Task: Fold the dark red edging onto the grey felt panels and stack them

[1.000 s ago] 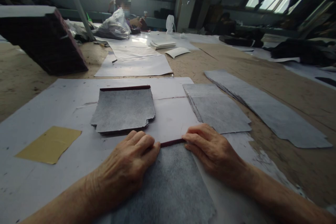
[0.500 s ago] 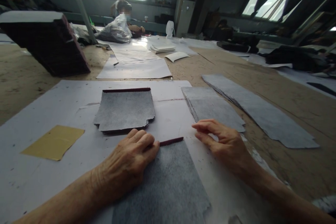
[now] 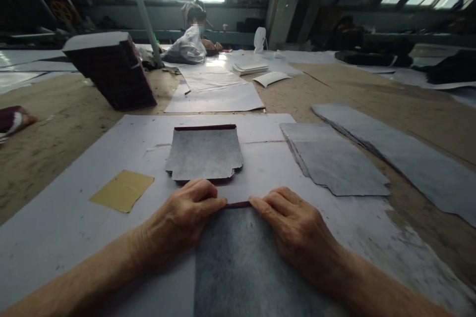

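Observation:
A grey fabric-like panel (image 3: 241,257) lies in front of me, its far edge folded into a narrow dark red strip (image 3: 238,204). My left hand (image 3: 189,213) pinches the left end of that strip between thumb and curled fingers. At the right end, my right hand (image 3: 293,223) grips the same edge, fingers pressed together. Just beyond my hands sits a small stack of grey panels (image 3: 204,153) with a dark red folded edge on top. A mustard-coloured piece of paper (image 3: 122,190) rests left of my left hand.
White sheets (image 3: 89,168) cover the table under the work. Two piles of grey panels, a shorter one (image 3: 334,158) and a longer one (image 3: 401,158), lie to the right. A tall dark stack (image 3: 111,72) leans at the back left. Another person (image 3: 197,20) sits across the table.
My right hand has come left and down onto the panel's folded edge. My left hand stays at the left end. The view has turned slightly left.

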### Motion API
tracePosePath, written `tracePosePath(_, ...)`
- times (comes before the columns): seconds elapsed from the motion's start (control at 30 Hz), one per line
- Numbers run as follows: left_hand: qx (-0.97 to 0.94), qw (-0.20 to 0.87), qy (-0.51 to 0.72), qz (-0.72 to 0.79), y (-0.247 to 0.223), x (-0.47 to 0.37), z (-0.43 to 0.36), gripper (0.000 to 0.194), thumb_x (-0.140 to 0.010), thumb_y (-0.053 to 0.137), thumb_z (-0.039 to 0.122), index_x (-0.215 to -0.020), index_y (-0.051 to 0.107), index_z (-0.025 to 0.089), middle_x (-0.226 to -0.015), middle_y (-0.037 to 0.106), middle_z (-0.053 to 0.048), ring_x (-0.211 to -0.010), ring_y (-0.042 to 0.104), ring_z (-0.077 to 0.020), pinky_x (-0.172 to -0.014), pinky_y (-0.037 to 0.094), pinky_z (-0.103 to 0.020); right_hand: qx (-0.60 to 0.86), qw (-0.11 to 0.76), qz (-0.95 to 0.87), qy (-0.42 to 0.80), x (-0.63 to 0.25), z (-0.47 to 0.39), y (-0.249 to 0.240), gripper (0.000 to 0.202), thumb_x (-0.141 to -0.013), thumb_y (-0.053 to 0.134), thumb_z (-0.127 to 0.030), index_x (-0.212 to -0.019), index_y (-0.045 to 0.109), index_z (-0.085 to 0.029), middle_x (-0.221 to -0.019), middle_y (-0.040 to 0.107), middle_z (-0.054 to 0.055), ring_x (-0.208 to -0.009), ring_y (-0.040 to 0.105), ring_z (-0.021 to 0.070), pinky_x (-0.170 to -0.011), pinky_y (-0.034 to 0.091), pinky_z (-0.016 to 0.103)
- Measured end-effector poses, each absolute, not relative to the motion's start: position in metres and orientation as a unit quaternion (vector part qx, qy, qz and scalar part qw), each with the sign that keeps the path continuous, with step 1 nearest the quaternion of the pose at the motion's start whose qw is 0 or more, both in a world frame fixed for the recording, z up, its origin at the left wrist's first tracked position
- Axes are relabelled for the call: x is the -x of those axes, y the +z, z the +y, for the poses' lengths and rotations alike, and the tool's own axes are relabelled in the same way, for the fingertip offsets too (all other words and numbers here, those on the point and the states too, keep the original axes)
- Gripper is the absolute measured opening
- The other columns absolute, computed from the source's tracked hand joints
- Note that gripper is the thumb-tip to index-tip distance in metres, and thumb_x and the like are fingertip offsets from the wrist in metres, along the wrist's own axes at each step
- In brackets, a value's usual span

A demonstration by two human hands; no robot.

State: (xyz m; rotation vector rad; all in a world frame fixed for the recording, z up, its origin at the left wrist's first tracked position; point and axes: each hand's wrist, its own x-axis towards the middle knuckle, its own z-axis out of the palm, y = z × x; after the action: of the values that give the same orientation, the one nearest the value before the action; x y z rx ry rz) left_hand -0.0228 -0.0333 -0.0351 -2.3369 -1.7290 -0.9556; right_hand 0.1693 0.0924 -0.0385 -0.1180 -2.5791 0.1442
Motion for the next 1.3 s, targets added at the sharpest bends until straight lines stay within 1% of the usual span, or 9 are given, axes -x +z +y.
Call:
tracePosePath(0.1, 0.774, 0.027, -0.306, -0.554, -0.033, 0.027, -0.04, 0.03, -0.083, 0.039, 0.0, -0.103, 0.057, 0.015, -0.083, 0.051, -0.005, -0.073, 0.048, -0.0115, -0.064, 0.047, -0.024, 0.033, 0.26, -0.964, 0.038, -0.169, 0.092, -0.037, 0.03, -0.087, 0.039, -0.009, -0.108, 0.06, -0.011, -0.077, 0.059, 0.007, -0.074, 0.05, 0.0169, -0.067, 0.048, 0.03)
tracePosePath(0.37, 0.807, 0.039, -0.217, -0.548, -0.036, 0.026, -0.04, 0.027, -0.086, 0.035, 0.004, -0.105, 0.054, 0.009, -0.084, 0.052, -0.008, -0.077, 0.044, -0.0167, -0.07, 0.045, -0.034, -0.001, 0.183, -0.981, -0.071, -0.164, 0.086, -0.026, 0.031, -0.083, 0.041, -0.007, -0.108, 0.06, -0.009, -0.079, 0.059, 0.009, -0.07, 0.052, 0.0189, -0.06, 0.048, 0.032)
tracePosePath(0.43, 0.811, 0.052, -0.208, -0.544, -0.036, 0.025, -0.039, 0.026, -0.086, 0.034, 0.006, -0.104, 0.054, 0.007, -0.084, 0.052, -0.008, -0.076, 0.044, -0.0173, -0.069, 0.045, -0.035, -0.006, 0.165, -0.979, -0.12, -0.16, 0.08, -0.021, 0.034, -0.08, 0.039, -0.003, -0.105, 0.062, -0.007, -0.078, 0.06, 0.011, -0.07, 0.052, 0.0217, -0.06, 0.049, 0.036)
tracePosePath(0.53, 0.816, 0.068, -0.202, -0.538, -0.035, 0.022, -0.037, 0.025, -0.087, 0.034, 0.007, -0.101, 0.055, 0.005, -0.082, 0.052, -0.009, -0.074, 0.043, -0.0179, -0.066, 0.044, -0.035, -0.004, 0.189, -0.967, -0.171, -0.15, 0.07, -0.016, 0.034, -0.076, 0.036, 0.001, -0.094, 0.064, -0.002, -0.088, 0.061, 0.018, -0.084, 0.053, 0.0293, -0.069, 0.048, 0.045)
tracePosePath(0.67, 0.813, 0.049, -0.209, -0.541, -0.032, 0.021, -0.037, 0.025, -0.087, 0.032, 0.007, -0.084, 0.057, 0.008, -0.078, 0.051, -0.008, -0.069, 0.042, -0.0167, -0.064, 0.044, -0.033, -0.007, 0.229, -0.972, -0.045, -0.137, 0.066, -0.021, 0.033, -0.083, 0.032, -0.003, -0.085, 0.065, -0.006, -0.079, 0.059, 0.013, -0.075, 0.052, 0.0222, -0.064, 0.049, 0.038)
tracePosePath(0.8, 0.801, 0.034, -0.246, -0.545, -0.034, 0.031, -0.044, 0.024, -0.086, 0.033, 0.005, -0.095, 0.055, 0.009, -0.082, 0.052, -0.008, -0.074, 0.045, -0.0161, -0.067, 0.045, -0.032, -0.019, 0.246, -0.968, 0.04, -0.135, 0.071, -0.033, 0.032, -0.085, 0.031, -0.004, -0.088, 0.064, -0.005, -0.076, 0.057, 0.012, -0.071, 0.049, 0.0191, -0.064, 0.049, 0.034)
tracePosePath(0.93, 0.779, 0.032, -0.3, -0.55, -0.038, 0.044, -0.055, 0.029, -0.082, 0.036, 0.0, -0.102, 0.054, 0.011, -0.083, 0.053, -0.007, -0.075, 0.048, -0.0146, -0.066, 0.046, -0.028, -0.018, 0.252, -0.966, 0.059, -0.136, 0.074, -0.039, 0.028, -0.083, 0.037, -0.003, -0.094, 0.063, -0.005, -0.075, 0.057, 0.011, -0.069, 0.047, 0.018, -0.06, 0.048, 0.032)
tracePosePath(1.1, 0.787, 0.016, -0.281, -0.549, -0.038, 0.047, -0.06, 0.03, -0.079, 0.036, -0.001, -0.101, 0.055, 0.01, -0.08, 0.051, -0.007, -0.074, 0.046, -0.0152, -0.066, 0.045, -0.03, -0.018, 0.249, -0.967, 0.058, -0.133, 0.074, -0.035, 0.034, -0.081, 0.037, -0.003, -0.105, 0.06, -0.009, -0.074, 0.055, 0.007, -0.067, 0.045, 0.0168, -0.055, 0.045, 0.028)
tracePosePath(1.3, 0.79, 0.043, -0.274, -0.546, -0.037, 0.047, -0.058, 0.029, -0.082, 0.033, 0.001, -0.1, 0.054, 0.009, -0.08, 0.052, -0.008, -0.073, 0.045, -0.0158, -0.065, 0.044, -0.031, -0.021, 0.212, -0.977, 0.03, -0.131, 0.071, -0.028, 0.036, -0.082, 0.035, -0.006, -0.107, 0.06, -0.011, -0.074, 0.053, 0.008, -0.066, 0.045, 0.0178, -0.052, 0.042, 0.028)
